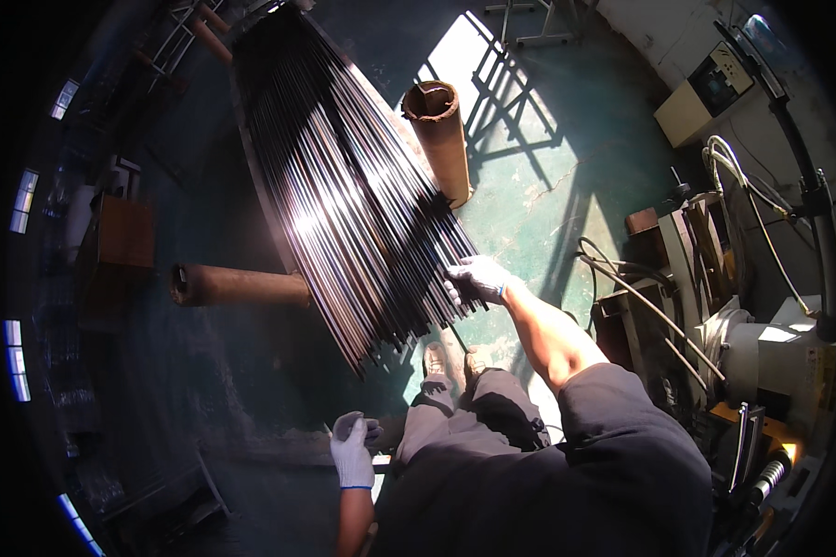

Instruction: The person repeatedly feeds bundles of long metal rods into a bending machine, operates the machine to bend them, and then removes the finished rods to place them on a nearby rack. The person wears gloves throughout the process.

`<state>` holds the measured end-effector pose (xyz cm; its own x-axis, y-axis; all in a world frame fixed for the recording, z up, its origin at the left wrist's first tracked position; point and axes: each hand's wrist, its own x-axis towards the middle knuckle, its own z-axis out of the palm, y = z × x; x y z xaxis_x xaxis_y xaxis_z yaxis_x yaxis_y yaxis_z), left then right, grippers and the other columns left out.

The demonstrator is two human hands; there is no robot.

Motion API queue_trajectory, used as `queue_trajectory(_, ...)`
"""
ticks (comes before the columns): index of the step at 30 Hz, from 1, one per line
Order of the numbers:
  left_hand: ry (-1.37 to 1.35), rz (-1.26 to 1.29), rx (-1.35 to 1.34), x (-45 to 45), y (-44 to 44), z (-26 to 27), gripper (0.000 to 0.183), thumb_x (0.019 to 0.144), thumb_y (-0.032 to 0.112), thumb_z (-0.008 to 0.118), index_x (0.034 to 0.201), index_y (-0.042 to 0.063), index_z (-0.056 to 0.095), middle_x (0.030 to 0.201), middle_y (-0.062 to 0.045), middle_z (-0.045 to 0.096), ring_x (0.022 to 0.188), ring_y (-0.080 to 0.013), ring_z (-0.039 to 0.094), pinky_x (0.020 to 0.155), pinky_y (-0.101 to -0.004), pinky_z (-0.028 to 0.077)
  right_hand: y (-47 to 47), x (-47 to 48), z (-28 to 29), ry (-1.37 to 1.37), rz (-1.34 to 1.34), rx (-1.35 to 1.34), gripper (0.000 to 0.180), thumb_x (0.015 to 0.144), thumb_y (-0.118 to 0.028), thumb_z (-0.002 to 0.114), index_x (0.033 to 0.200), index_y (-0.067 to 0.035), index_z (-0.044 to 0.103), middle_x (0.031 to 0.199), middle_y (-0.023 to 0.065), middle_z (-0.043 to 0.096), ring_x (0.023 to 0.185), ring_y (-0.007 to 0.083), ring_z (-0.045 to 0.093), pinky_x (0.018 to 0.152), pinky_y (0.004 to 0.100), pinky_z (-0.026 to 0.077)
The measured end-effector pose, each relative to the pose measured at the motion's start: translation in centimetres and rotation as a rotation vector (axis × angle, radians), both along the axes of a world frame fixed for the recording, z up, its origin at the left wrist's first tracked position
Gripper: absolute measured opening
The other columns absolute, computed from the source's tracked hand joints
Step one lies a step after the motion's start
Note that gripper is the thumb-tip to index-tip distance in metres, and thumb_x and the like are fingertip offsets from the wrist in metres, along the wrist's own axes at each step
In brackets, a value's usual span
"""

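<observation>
A wide layer of long, thin metal rods (348, 202) stretches away in front of me, with uneven near ends. At its near right corner, my right hand (479, 276), in a white knit glove, has its fingers curled around the rod ends. How many rods are in that grip is hidden. Low and left of my legs, my left hand (354, 449), gloved the same way, is raised apart from the layer with its fingers bent. Whether anything thin is in it cannot be made out.
A rusty pipe (446, 153) stands upright against the layer's right side. Another pipe (244, 287) juts out to the left. Machinery with hoses (731, 334) lines the right, below a control box (703, 94). A brown box (125, 231) is at far left.
</observation>
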<state>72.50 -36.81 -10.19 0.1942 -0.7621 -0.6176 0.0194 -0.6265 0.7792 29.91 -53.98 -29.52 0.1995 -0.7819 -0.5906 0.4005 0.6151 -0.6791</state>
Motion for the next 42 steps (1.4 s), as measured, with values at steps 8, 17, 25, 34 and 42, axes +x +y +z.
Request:
queue_trajectory(8,0.187,-0.355,-0.055,-2.1,-9.4,-2.8,0.011,0.110,0.010,0.067,0.116,0.001,0.070,0.097,-0.013,0.077,0.087,-0.0225,0.076,0.081,-0.0367,0.065,7.9,6.5,15.1,0.883,0.195,0.143,0.084,0.107,-0.070,0.057,0.110,0.012,0.076,0.097,0.0294,0.077,0.093,0.0434,0.076,0.089,0.0535,0.058)
queue_trajectory(17,0.611,-0.503,0.296,-12.8,-19.4,-10.6,0.023,0.115,0.031,0.063,0.114,0.009,0.066,0.090,-0.010,0.072,0.074,-0.0237,0.069,0.067,-0.0372,0.056,50.7,14.0,23.7,1.192,0.290,0.596,0.047,0.092,-0.049,0.084,0.112,-0.006,0.081,0.100,0.0217,0.080,0.099,0.0426,0.077,0.086,0.0501,0.060)
queue_trajectory(25,0.766,-0.531,0.479,-22.7,-19.9,-13.9,0.044,0.112,0.048,0.066,0.110,0.005,0.069,0.126,-0.022,0.069,0.121,-0.0407,0.066,0.101,-0.0559,0.062,62.8,26.8,29.0,1.430,-0.019,0.937,0.030,0.079,-0.036,0.086,0.092,-0.011,0.080,0.086,0.0159,0.079,0.088,0.0390,0.078,0.080,0.0502,0.061)
queue_trajectory(34,0.571,-0.652,0.282,-26.5,-14.4,-8.7,0.042,0.112,0.050,0.066,0.114,0.008,0.057,0.102,-0.017,0.066,0.090,-0.0349,0.067,0.087,-0.0510,0.061,66.8,26.7,21.8,1.474,-0.101,0.770,0.024,0.077,-0.030,0.082,0.084,-0.010,0.071,0.078,0.0181,0.075,0.080,0.0429,0.076,0.073,0.0551,0.059)
queue_trajectory(42,0.531,-0.322,0.572,-28.7,1.1,-11.7,0.042,0.113,0.048,0.064,0.116,0.007,0.062,0.110,-0.014,0.068,0.108,-0.0399,0.067,0.095,-0.0648,0.061,79.6,22.6,25.7,1.886,-0.109,0.640,0.020,0.068,-0.022,0.078,0.077,-0.015,0.062,0.070,0.0104,0.062,0.070,0.0353,0.067,0.064,0.0505,0.050)
